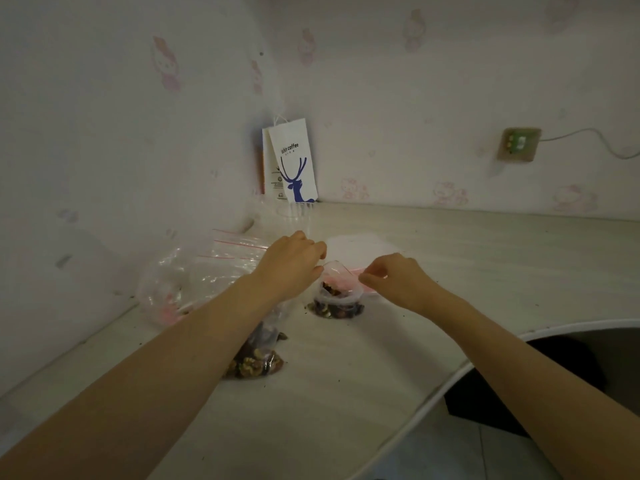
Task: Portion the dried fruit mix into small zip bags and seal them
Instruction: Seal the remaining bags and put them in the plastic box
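Pinched rim of small zip bag (338,292) with left hand (290,263) and right hand (396,277), 1 each side, mouth open; dried fruit mix (333,310) inside, bag upright on white table (485,258). Noted 2nd filled bag (258,360) under left forearm, big clear bag (194,271) by wall (104,133), paper bag (294,161) in corner.

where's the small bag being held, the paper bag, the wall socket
small bag (334,308), head view, fruit-filled bottom
paper bag (294,161), head view, printed front
wall socket (518,144), head view, centre plate
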